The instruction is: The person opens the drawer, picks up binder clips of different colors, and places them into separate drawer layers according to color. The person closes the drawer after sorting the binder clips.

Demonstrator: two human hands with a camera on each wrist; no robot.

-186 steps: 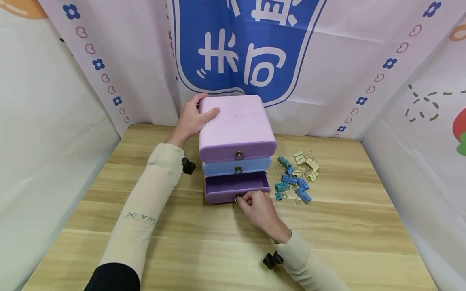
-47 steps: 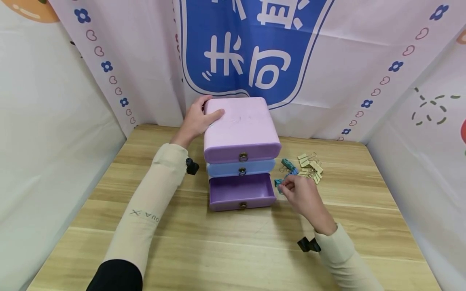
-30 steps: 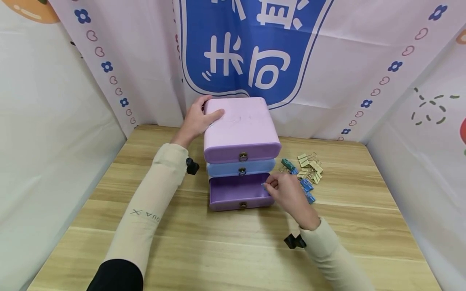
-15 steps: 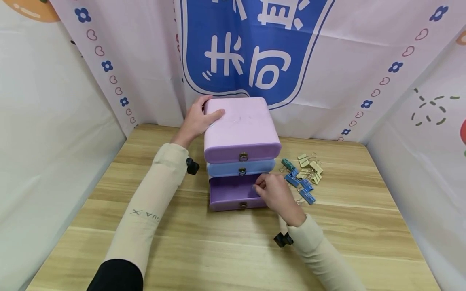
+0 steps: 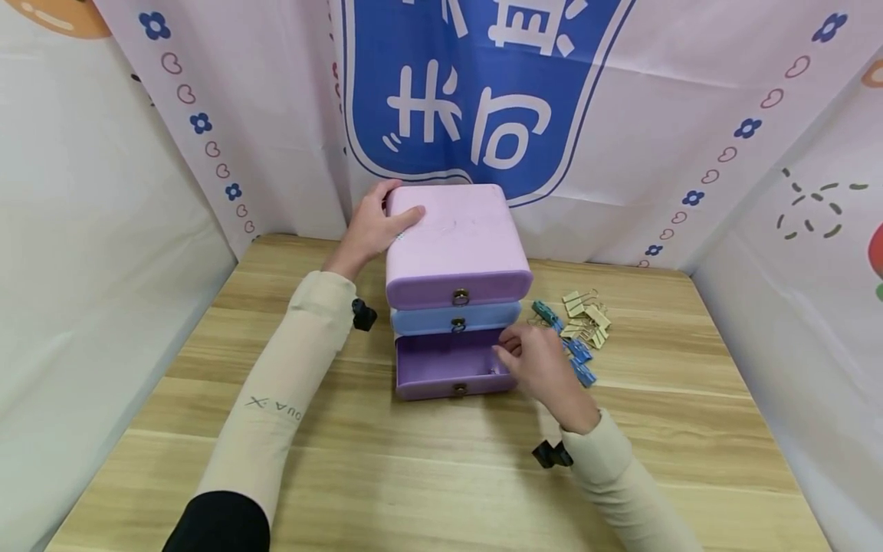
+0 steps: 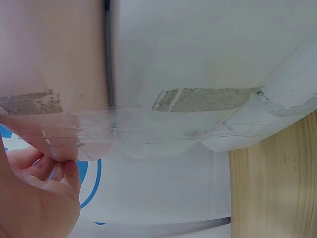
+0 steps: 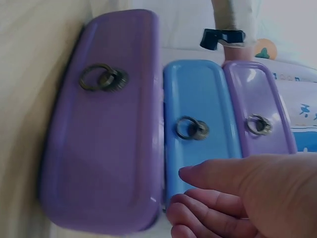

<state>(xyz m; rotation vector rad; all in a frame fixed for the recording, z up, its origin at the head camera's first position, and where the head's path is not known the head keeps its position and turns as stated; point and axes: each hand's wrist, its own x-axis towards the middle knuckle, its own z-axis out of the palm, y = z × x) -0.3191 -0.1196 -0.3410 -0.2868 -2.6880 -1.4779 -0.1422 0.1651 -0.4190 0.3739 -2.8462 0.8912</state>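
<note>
A small drawer cabinet [image 5: 451, 230] with a pink top stands at the back of the table, its bottom purple drawer [image 5: 441, 389] pulled out. My left hand [image 5: 370, 232] grips the cabinet's back left corner, thumb on top; in the left wrist view the fingertips press its edge. Over the open drawer's right side hovers my right hand [image 5: 545, 368]. Its thumb and fingers are loosely bent and apart, with nothing between them in the right wrist view. A small shiny thing [image 5: 493, 371] lies inside the drawer, near the right end. The blue middle drawer [image 5: 414, 321] and purple top drawer [image 5: 421, 294] are closed.
Right of the cabinet lies a loose pile of binder clips: a teal clip [image 5: 545, 310], blue clips [image 5: 582, 373] and pale yellow clips [image 5: 597, 315]. My right hand partly hides the pile. A printed cloth [image 5: 621, 138] hangs right behind the cabinet.
The bottom drawer was drawn further out by its ring. My right hand then pinched a teal binder clip, carried it into the drawer, let go, and moved back right. The left hand kept its grip.
</note>
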